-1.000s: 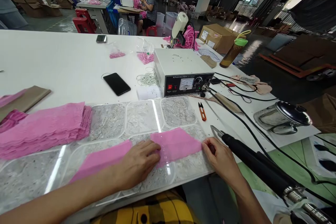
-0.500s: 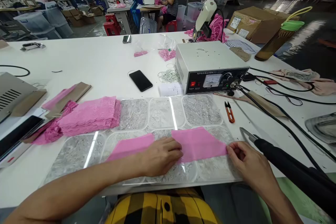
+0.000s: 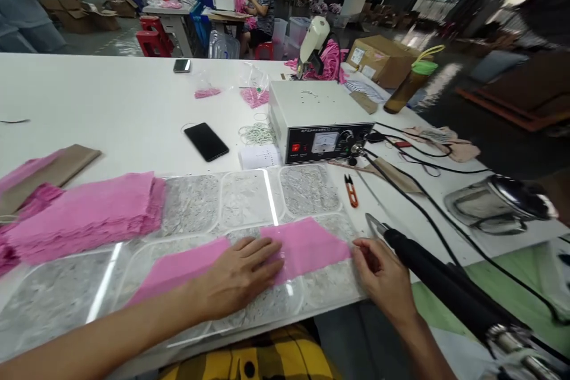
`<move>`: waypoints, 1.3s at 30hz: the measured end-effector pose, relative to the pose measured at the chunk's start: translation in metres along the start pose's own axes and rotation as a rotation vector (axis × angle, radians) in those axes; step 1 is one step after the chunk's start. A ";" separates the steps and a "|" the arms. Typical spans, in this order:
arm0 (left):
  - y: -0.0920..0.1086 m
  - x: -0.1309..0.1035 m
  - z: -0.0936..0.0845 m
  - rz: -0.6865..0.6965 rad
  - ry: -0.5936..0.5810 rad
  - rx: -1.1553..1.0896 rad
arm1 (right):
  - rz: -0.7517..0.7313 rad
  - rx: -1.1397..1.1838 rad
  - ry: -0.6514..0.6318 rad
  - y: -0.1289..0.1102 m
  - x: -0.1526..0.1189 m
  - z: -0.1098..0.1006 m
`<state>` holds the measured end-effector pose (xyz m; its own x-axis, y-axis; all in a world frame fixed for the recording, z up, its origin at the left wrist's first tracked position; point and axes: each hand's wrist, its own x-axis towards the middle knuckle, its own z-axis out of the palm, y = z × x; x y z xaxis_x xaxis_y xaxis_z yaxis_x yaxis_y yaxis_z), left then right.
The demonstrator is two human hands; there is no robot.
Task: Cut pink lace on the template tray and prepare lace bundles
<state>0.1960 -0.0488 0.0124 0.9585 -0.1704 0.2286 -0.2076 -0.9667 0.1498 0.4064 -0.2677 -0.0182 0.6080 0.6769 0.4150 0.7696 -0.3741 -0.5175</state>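
A pink fabric piece (image 3: 307, 246) lies flat on the clear mat over a grey patterned surface (image 3: 191, 205). My left hand (image 3: 244, 273) rests palm down across its middle, fingers stretched out, covering part of the cloth. At the fabric's right tip, my right hand (image 3: 378, 276) has curled fingers, with thumb and index pinching the edge. Just beyond that hand lies a black-handled tool with a metal blade-like tip (image 3: 378, 225), its cable running off to the right. Orange thread snips (image 3: 351, 191) lie above the right hand.
A stack of pink cloth pieces (image 3: 89, 211) sits on the left. Behind the mat stand a white control box (image 3: 325, 113) with cables, a black phone (image 3: 206, 141) and green string (image 3: 257, 133). A glass mug (image 3: 494, 205) is at the right. A person sits at a sewing machine beyond.
The head view has turned right, so the table's contents appear shifted left and the glass mug shows more fully. Both hands keep nearly the same places on the pink fabric.
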 end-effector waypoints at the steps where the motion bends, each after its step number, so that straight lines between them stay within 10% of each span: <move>1: -0.001 -0.002 0.002 0.005 -0.007 0.019 | -0.035 0.029 0.018 0.000 -0.002 -0.001; 31: -0.002 -0.010 0.008 0.016 -0.059 0.244 | -0.182 -0.070 -0.032 0.022 -0.027 0.005; 39: -0.005 0.023 -0.004 0.108 -0.094 0.165 | -0.239 -0.011 0.063 0.010 -0.017 0.002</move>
<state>0.2180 -0.0469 0.0209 0.9480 -0.2845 0.1427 -0.2829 -0.9586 -0.0316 0.4032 -0.2810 -0.0319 0.4190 0.7064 0.5705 0.8949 -0.2150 -0.3910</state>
